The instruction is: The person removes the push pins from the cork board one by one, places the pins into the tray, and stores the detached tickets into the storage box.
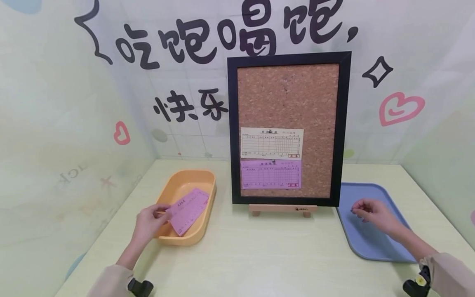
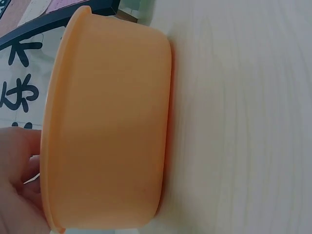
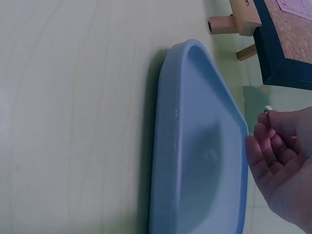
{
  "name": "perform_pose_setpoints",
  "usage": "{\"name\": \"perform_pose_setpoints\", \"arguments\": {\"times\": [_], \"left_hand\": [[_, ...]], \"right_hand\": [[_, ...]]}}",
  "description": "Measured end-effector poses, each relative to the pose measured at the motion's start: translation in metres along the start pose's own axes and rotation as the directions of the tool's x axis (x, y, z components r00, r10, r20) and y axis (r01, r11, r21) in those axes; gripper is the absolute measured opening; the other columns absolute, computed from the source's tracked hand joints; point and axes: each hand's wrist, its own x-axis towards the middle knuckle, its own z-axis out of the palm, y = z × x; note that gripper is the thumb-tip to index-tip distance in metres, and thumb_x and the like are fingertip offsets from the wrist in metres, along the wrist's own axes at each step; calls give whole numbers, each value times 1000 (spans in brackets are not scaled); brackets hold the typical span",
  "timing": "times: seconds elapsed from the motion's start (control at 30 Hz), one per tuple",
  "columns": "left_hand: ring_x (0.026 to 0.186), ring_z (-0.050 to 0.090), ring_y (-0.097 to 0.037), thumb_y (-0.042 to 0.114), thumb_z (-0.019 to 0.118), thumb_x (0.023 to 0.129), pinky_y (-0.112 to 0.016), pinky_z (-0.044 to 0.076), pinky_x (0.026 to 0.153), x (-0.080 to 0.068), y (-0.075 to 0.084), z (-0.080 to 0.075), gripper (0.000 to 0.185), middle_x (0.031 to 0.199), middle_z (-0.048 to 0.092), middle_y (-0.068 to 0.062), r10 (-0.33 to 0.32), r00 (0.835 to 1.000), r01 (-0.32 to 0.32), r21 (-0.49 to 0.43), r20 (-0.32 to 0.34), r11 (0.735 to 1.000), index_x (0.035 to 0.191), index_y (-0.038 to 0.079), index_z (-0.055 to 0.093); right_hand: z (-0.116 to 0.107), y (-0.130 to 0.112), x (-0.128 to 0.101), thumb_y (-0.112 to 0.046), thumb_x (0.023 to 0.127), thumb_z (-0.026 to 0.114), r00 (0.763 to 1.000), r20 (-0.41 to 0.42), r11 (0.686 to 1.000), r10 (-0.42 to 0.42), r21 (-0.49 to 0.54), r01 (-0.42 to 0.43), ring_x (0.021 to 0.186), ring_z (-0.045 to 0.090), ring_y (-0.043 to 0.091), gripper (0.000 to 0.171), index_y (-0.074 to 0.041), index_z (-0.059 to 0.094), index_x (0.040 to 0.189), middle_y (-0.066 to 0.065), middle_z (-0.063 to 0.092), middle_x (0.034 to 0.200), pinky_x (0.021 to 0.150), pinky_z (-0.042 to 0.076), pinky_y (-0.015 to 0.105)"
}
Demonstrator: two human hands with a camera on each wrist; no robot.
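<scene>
In the orange basket point(image 1: 212, 198) at the left lies a pink receipt slip point(image 1: 188, 211), tilted across the inside. My left hand point(image 1: 149, 221) reaches over the basket's near left side and pinches the slip's left edge. From the left wrist view, the basket's wall point(image 2: 109, 126) hides the slip and part of the fingers. Over the blue tray point(image 1: 356, 243) at the right, my right hand point(image 1: 379, 217) pinches a small silvery pushpin point(image 3: 267, 110) between thumb and forefinger. On the cork board point(image 1: 287, 103), a white slip point(image 1: 271, 144) is pinned above a purple slip point(image 1: 271, 175).
The black-framed board leans on a small wooden easel point(image 1: 283, 208) at the back middle, between basket and tray. Pale wood-grain tabletop point(image 1: 259, 255) spreads in front of it. A printed backdrop point(image 1: 193, 82) rises behind and along both sides.
</scene>
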Motion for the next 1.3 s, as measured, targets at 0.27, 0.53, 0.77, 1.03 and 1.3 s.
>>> {"name": "perform_pose_setpoints", "arguments": {"times": [0.27, 0.53, 0.77, 1.03, 1.3], "left_hand": [[70, 61, -18, 1, 63, 81, -21, 52, 56, 2, -2, 1, 23, 94, 63, -22, 18, 996, -24, 61, 88, 998, 101, -8, 62], [71, 62, -19, 4, 65, 79, -20, 50, 55, 8, -7, 6, 22, 93, 65, -19, 73, 992, -86, 133, 100, 987, 99, -6, 64], [75, 62, -23, 7, 66, 79, -25, 50, 59, 7, -8, 9, 22, 92, 65, -17, 115, 989, -131, 197, 89, 972, 98, -4, 65], [74, 62, -23, 9, 69, 77, -24, 48, 57, 6, -8, 10, 18, 88, 66, -14, 115, 991, -127, 217, 65, 968, 91, -2, 66], [76, 62, -23, 9, 70, 77, -27, 48, 61, 6, -9, 10, 17, 85, 66, -11, 138, 989, -148, 226, 59, 963, 90, -1, 66]], "right_hand": [[1, 7, -2, -5, 89, 54, 999, 21, 999, 38, 0, -38, 67, 53, 5, 14, 8, 58, 93, 11, 60, 81, 55, 50, 25], [1, 15, -2, -4, 89, 54, 998, 19, 999, 54, -5, -54, 64, 52, 4, 13, 8, 58, 91, 7, 61, 80, 53, 48, 25], [3, 18, -5, -6, 89, 55, 992, 56, 994, 112, -20, -111, 62, 48, 5, 14, 7, 59, 91, 8, 61, 81, 52, 46, 23], [6, 21, -7, -5, 88, 56, 994, 40, 993, 106, -54, -104, 60, 47, 4, 11, 5, 60, 88, 5, 60, 76, 51, 44, 22], [9, 23, -7, -2, 83, 60, 998, 31, 994, 49, -97, -46, 59, 45, 0, 5, 2, 64, 83, 1, 61, 73, 50, 42, 21]]}}
